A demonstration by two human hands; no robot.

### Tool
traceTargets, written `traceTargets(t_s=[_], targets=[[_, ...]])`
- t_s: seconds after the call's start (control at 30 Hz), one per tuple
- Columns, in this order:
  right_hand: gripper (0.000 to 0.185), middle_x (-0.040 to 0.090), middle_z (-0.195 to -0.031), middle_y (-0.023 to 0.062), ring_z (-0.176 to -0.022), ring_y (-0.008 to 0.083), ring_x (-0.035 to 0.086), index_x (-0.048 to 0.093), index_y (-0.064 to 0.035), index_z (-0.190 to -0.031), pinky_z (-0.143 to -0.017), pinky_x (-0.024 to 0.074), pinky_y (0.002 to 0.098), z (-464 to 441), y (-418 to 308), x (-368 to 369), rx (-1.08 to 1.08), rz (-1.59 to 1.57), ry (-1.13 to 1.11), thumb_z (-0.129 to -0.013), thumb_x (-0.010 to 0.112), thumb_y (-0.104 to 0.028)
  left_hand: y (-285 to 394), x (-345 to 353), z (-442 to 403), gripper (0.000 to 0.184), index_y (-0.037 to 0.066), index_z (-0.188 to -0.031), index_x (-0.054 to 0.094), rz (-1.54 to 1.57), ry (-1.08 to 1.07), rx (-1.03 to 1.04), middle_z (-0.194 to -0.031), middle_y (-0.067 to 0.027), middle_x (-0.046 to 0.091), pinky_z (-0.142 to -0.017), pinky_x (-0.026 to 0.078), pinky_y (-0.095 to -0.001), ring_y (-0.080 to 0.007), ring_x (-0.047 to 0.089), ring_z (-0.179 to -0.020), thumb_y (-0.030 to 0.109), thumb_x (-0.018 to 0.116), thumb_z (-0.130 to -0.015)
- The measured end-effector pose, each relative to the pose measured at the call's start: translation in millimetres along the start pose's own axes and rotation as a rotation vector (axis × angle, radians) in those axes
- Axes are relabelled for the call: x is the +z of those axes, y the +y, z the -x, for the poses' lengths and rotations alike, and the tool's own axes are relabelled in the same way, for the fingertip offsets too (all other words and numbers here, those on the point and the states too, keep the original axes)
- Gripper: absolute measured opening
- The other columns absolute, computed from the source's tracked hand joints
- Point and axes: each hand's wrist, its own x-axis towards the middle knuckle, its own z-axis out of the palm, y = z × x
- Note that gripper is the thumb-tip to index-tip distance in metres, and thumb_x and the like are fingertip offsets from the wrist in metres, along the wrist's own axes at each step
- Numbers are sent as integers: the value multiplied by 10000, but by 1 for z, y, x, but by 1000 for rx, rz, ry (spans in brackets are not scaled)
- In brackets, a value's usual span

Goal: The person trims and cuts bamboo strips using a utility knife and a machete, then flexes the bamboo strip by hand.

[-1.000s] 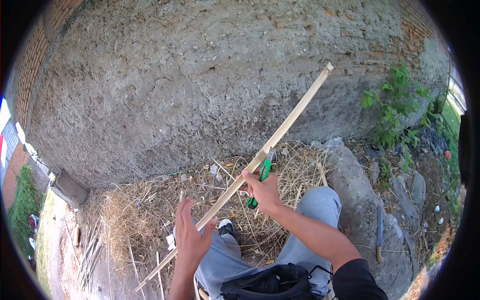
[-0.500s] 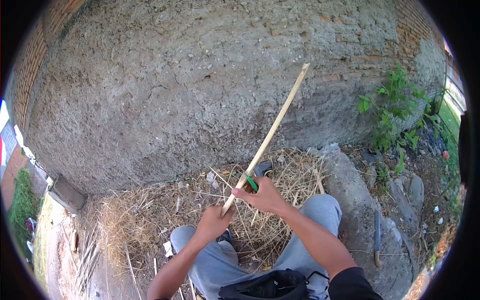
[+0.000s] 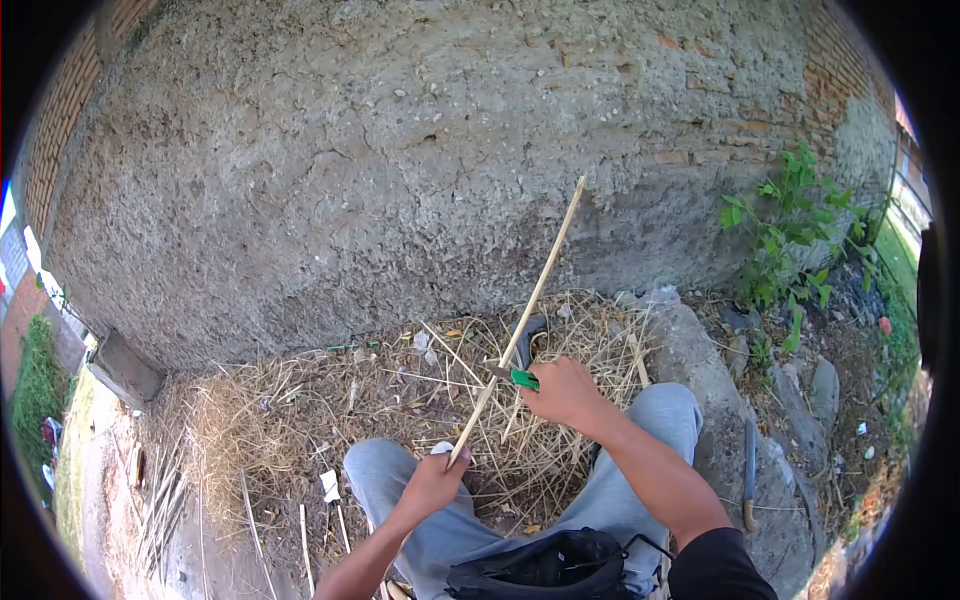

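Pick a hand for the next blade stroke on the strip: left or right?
Right, most likely: the right hand holds the green knife, its blade at the strip. The left hand pinches the strip lower down, better suited to steadying it.

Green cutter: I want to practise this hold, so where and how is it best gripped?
Likely by its green handle, coming from the right, as the right hand does. The dark blade projects left and overlaps the pale strip in view, so a grip behind the blade looks safer.
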Motion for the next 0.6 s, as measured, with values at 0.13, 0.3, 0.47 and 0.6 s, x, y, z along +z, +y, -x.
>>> traceTargets(t_s=[0.13, 0.3, 0.47, 0.6], targets=[[248, 639, -673, 211, -683, 407, 636, 696, -40, -814, -701, 510, 504, 3, -6, 5, 38, 18, -5, -798, 603, -268, -8, 2, 0, 478, 2, -638, 456, 64, 18, 6, -521, 7, 347, -488, 307, -349, -94, 333, -548, 313, 492, -999], [291, 656, -786, 237, -792, 409, 658, 709, -66, -929, -737, 527, 503, 1, -9, 0, 90, 14, -125, -826, 595, -313, -1, -9, 10, 474, -38, -704, 510, 23, 4, -21, -538, -80, 425, -526, 357, -382, -152, 386, -546, 339, 497, -992], [259, 653, -768, 232, -775, 416, 644, 697, -53, -877, -750, 507, 516, 3, -25, 0, 71, 40, -85, -807, 601, -282, 2, -12, 20, 488, -57, -745, 548, -71, 3, -102, -561, -168, 496, -563, 405, -412, -224, 430, -538, 367, 503, -983], [273, 656, -722, 213, -724, 400, 659, 700, -64, -905, -710, 522, 502, 6, -24, 8, -19, 86, -83, -840, 554, -286, -1, -6, 24, 495, -45, -689, 491, -31, 12, -72, -526, -103, 377, -507, 342, -393, -160, 355, -534, 348, 500, -990]])
